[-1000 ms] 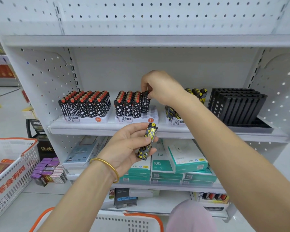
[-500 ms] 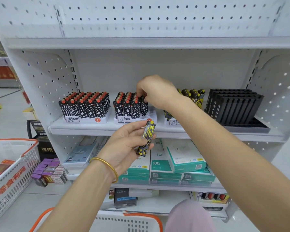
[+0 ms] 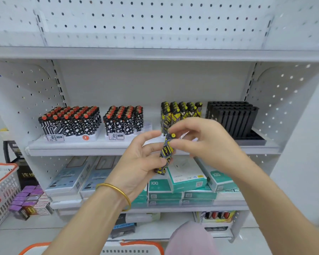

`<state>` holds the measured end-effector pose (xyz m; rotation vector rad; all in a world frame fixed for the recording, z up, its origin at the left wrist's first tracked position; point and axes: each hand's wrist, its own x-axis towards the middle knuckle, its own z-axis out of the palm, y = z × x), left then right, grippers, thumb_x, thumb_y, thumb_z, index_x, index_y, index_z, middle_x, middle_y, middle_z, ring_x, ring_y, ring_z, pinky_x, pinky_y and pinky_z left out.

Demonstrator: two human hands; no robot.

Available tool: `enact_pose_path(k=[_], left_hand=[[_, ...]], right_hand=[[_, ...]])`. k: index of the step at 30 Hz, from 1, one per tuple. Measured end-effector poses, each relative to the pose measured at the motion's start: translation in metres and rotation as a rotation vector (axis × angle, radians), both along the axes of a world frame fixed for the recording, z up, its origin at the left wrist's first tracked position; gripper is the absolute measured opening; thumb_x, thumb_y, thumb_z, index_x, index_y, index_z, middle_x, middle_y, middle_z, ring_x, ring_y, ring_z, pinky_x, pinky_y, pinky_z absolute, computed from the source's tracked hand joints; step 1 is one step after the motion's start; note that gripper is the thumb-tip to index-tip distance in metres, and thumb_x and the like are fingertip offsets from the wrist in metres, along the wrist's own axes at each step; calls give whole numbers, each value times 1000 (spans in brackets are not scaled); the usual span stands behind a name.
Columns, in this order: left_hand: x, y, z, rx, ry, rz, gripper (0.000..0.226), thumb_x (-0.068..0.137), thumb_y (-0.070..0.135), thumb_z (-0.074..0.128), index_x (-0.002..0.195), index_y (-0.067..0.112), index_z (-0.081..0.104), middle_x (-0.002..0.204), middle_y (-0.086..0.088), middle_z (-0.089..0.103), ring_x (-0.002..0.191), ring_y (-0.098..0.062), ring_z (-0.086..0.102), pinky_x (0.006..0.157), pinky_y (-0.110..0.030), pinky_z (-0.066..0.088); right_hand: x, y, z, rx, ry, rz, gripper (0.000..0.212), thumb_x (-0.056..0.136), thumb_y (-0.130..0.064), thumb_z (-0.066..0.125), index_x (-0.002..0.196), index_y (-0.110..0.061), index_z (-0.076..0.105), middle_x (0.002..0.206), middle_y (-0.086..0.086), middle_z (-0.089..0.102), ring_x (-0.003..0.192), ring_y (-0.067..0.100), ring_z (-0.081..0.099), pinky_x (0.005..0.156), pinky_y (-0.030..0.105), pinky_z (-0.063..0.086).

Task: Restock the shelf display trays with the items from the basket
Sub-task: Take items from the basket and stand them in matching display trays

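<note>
The red-top tray (image 3: 123,122) on the shelf (image 3: 72,150) is left alone now, with bare slots at its right end. The left hand (image 3: 142,159) grips the yellow lighter (image 3: 165,153), tilted, in front of the shelf edge. And here is the change: the right hand (image 3: 206,144) has pulled back from the red tops and come across, fingertips at the lighter's cap. Whether it pinches yet, I cannot tell. It looks like a handover, with this 1 bound for the yellow tray (image 3: 180,111) just behind.
</note>
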<state>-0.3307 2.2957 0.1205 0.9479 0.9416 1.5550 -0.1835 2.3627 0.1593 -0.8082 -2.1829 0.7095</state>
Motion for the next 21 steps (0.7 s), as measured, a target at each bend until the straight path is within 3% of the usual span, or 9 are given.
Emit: enact_pose_path(k=[3, 5, 7, 9, 12, 17, 21], left_hand=[[18, 10, -3, 13, 144, 1, 52, 80, -27, 47, 109, 16, 53, 94, -11, 64, 83, -20, 65, 76, -28, 53], [30, 18, -2, 58, 311, 80, 46, 81, -20, 52, 106, 19, 52, 95, -6, 62, 87, -16, 63, 78, -25, 51], [35, 28, -2, 181, 611, 285, 40, 83, -11, 57, 106, 21, 53, 101, 1, 59, 95, -10, 59, 83, -20, 49], [32, 38, 1, 343, 986, 553, 39, 81, -7, 57, 111, 17, 57, 110, 3, 55, 107, -9, 50, 94, -16, 37], [23, 56, 4, 441, 1307, 716, 47, 73, -4, 54, 118, 6, 59, 126, -9, 53, 121, -23, 39, 105, -13, 16], [25, 70, 4, 454, 1529, 625, 54, 78, 1, 48, 132, 5, 50, 147, -14, 37, 139, -31, 25, 112, -40, 21], [18, 73, -3, 447, 1506, 611, 59, 78, -2, 48, 137, 1, 41, 150, -18, 31, 140, -31, 21, 114, -21, 5]], right_hand=[[16, 5, -11, -14, 67, -44, 26, 72, -7, 76, 85, -27, 63, 80, -8, 63, 68, 7, 61, 68, 17, 49], [26, 13, -6, -91, 150, -36, 29, 73, 2, 73, 82, -23, 62, 79, -1, 61, 64, 12, 58, 64, 24, 52], [37, 24, 5, -99, 235, -70, 31, 75, 7, 70, 82, -21, 60, 80, 5, 60, 63, 20, 58, 61, 30, 53], [44, 37, 19, 27, 254, -164, 34, 75, 8, 67, 80, -24, 58, 83, 9, 61, 67, 27, 60, 68, 37, 54], [40, 55, 32, 266, 130, -293, 30, 73, 5, 63, 83, -23, 58, 86, 3, 62, 76, 23, 60, 78, 40, 52], [27, 76, 36, 454, -189, -307, 28, 74, -2, 62, 95, -21, 59, 96, 2, 59, 89, 26, 57, 83, 42, 47], [20, 75, 29, 477, -179, -232, 28, 76, -1, 63, 97, -19, 59, 93, -3, 54, 87, 23, 55, 82, 41, 47]])
